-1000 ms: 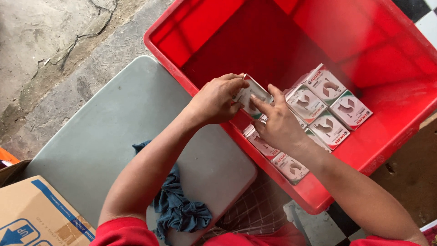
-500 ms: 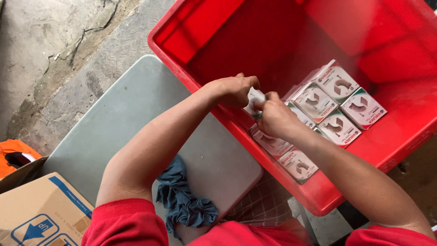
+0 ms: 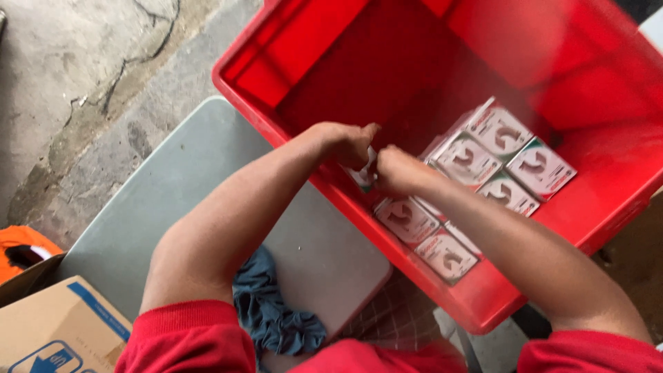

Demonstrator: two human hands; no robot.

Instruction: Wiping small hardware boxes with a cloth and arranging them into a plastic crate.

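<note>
Small box (image 3: 364, 174) now sits pinched between left hand (image 3: 345, 141) and right hand (image 3: 397, 169), fingers curled tight, lowered closer to the packs (image 3: 483, 155) in the red crate (image 3: 290, 62).

The scene is viewed by a single head-worn camera, aimed steeply downward and close, over both forearms, onto a red crate (image 3: 290, 65) and grey table (image 3: 207, 179).

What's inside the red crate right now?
The red crate holds small white packets lying flat in rows at its near right end. Both hands, left hand and right hand, grip one packet there. Their arms cover some packets; the far end looks bare.
</note>
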